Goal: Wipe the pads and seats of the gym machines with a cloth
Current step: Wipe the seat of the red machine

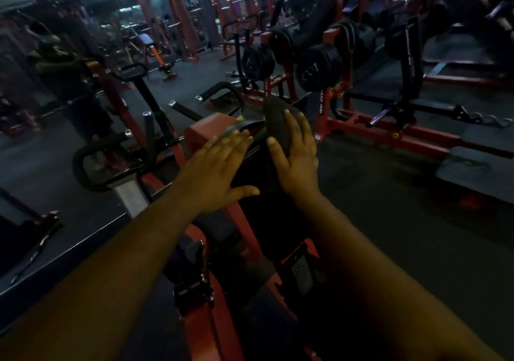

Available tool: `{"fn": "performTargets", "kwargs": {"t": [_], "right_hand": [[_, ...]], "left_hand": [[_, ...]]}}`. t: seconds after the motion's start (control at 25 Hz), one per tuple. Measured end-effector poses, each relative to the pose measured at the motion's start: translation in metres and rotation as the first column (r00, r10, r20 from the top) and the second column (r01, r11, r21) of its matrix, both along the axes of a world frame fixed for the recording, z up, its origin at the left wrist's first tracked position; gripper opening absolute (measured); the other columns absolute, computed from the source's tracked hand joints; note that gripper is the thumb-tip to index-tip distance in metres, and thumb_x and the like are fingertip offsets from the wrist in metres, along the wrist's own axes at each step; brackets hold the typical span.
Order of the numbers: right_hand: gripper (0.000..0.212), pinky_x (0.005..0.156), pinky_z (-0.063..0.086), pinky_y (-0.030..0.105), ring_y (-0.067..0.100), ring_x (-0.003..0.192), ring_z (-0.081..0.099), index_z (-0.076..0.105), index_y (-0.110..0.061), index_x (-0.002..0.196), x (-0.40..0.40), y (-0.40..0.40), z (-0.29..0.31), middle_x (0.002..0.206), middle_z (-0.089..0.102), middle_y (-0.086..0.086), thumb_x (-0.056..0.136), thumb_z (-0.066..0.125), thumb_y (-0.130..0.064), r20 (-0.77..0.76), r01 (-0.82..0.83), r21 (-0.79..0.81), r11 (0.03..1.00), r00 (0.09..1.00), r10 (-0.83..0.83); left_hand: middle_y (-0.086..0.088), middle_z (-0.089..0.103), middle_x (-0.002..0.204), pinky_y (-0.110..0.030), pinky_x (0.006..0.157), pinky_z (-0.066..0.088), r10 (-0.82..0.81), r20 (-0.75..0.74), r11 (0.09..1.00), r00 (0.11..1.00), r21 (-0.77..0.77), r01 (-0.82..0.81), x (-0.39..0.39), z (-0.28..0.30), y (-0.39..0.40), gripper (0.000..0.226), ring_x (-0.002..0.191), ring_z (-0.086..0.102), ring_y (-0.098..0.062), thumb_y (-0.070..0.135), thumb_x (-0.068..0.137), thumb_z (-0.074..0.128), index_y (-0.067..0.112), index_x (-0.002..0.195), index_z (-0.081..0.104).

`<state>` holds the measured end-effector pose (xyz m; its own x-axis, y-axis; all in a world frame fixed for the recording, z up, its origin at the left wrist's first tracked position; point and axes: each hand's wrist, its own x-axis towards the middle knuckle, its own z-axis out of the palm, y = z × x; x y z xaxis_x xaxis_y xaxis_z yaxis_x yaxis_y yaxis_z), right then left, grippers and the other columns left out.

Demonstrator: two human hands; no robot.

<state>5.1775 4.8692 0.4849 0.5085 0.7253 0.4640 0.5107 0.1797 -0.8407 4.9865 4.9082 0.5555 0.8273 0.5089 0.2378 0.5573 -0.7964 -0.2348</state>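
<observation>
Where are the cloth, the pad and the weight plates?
cloth [276,122]: head view, its upper fold.
pad [267,171]: head view, its dark face between the hands.
weight plates [317,68]: head view, the stack's front face.

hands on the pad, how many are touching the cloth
1: the right hand presses flat on the cloth; the left hand lies on the bare pad beside it.

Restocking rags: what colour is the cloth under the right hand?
Dark grey, nearly black, cloth, seen in the dim head view.
</observation>
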Motion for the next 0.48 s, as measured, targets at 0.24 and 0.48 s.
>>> {"fn": "performTargets", "kwargs": {"t": [0.24, 0.48], "right_hand": [[0.058, 0.115, 0.034, 0.055, 0.019, 0.144, 0.036, 0.043, -0.041, 0.148, -0.01, 0.009, 0.001, 0.157, 0.039, -0.006, 0.094, 0.042, -0.065, -0.095, 0.14, 0.108, 0.984, 0.987, -0.13], [0.066, 0.111, 0.039, 0.057, 0.018, 0.137, 0.047, 0.041, -0.049, 0.147, -0.008, 0.013, -0.056, 0.15, 0.049, -0.007, 0.09, 0.034, -0.081, -0.326, 0.243, 0.035, 0.969, 0.92, -0.219]], "left_hand": [[-0.011, 0.02, 0.167, -0.049, 0.124, 0.017, -0.249, 0.117, 0.965, 0.961, -0.056, 0.257, -0.006, -0.012, 0.025, 0.108, 0.154, 0.018, -0.024, 0.081, 0.082, 0.043, 0.012, 0.16, 0.015], [-0.01, 0.008, 0.17, -0.052, 0.126, 0.013, -0.323, -0.017, 0.943, 0.946, -0.086, 0.32, -0.009, -0.006, 0.041, 0.129, 0.157, 0.009, -0.025, 0.074, 0.069, 0.068, 0.012, 0.161, 0.003]]}}
